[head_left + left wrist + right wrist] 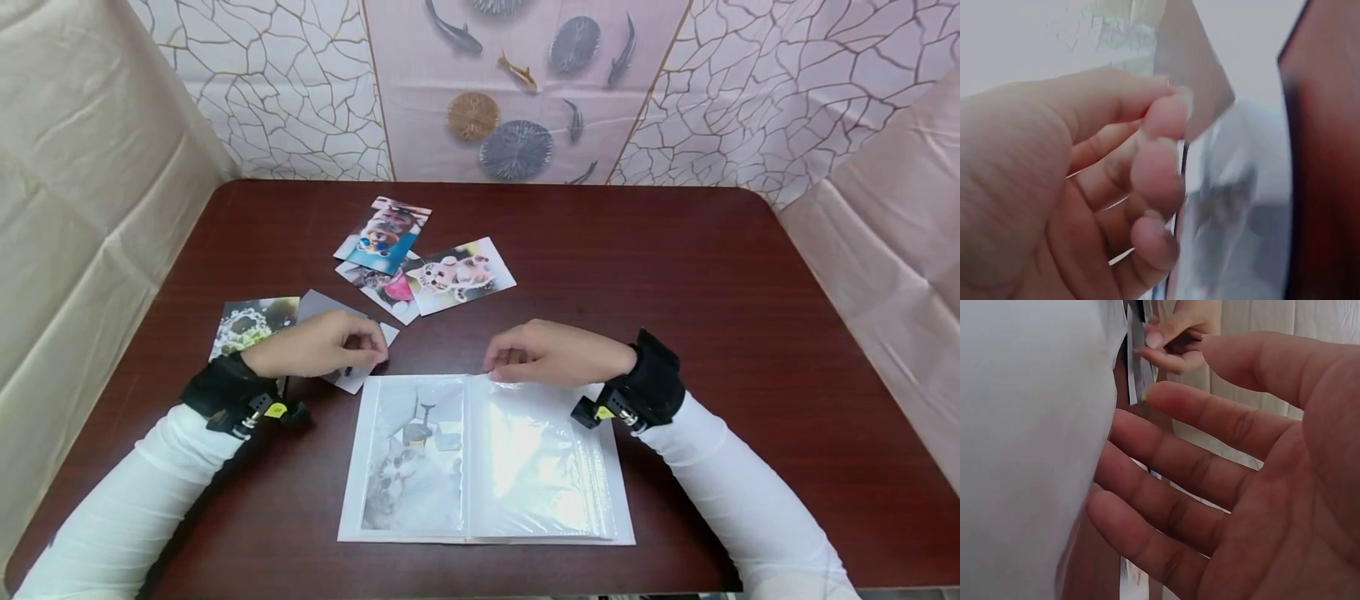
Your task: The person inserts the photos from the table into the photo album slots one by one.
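An open photo album (469, 533) with clear sleeves lies in front of me. Its left page shows a pale cat picture (408, 487); the right sleeve (547, 467) is glossy with glare. Just beyond the album's top left corner, my left hand (322, 343) pinches a grey-toned photo (318, 307) between thumb and forefinger. Part of that photo is hidden under the hand. My right hand (558, 352) is at the album's top edge near the spine. In the right wrist view its fingers (1172, 459) are extended and spread, tips right at the white page (1029, 437).
A photo with white flowers (243, 329) lies left of the left hand. Farther back are a blue-toned photo (386, 237), a cat photo (461, 275) and a partly covered one (386, 292). The brown table (675, 258) meets patterned cloth (277, 100) behind.
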`<state>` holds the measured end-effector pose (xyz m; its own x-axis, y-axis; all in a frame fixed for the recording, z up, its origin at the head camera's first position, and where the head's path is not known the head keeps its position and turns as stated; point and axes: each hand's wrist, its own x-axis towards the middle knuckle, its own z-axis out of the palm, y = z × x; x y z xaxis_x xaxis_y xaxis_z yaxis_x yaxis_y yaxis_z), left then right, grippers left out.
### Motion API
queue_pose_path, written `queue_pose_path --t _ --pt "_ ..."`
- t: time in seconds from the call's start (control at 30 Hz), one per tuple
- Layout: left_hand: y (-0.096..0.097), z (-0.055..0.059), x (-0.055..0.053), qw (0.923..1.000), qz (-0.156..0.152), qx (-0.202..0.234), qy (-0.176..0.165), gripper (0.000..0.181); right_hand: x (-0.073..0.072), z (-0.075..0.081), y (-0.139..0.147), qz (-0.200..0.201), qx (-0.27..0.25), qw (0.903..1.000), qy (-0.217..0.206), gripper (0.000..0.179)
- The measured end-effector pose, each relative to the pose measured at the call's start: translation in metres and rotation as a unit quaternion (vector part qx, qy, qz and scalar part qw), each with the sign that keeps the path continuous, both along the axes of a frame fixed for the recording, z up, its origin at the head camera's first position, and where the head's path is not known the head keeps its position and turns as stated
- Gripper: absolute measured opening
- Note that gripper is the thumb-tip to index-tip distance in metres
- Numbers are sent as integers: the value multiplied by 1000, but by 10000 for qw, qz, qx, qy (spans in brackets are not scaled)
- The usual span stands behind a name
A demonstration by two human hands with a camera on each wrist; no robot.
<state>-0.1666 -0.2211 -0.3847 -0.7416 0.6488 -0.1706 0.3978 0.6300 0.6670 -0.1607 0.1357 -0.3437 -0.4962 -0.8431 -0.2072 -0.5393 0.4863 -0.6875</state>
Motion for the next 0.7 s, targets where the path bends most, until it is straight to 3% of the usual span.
queue_pose_path --t 0.17,0.27,0.43,0.7 --pt "-13 8 -8 9911 542 -658 1017 9 6 3 11 -266 233 9993 89 16" --pt "-27 11 -14 9835 810 -951 1306 11 7 5 16 -360 339 9987 93 16" --pt "-52 13 -24 9780 1169 -1125 1313 12 8 6 20 -347 345 9985 230 17" --pt "-96 20 -33 9760 1682 -1014 944 19 7 6 22 -379 381 9983 212 17"
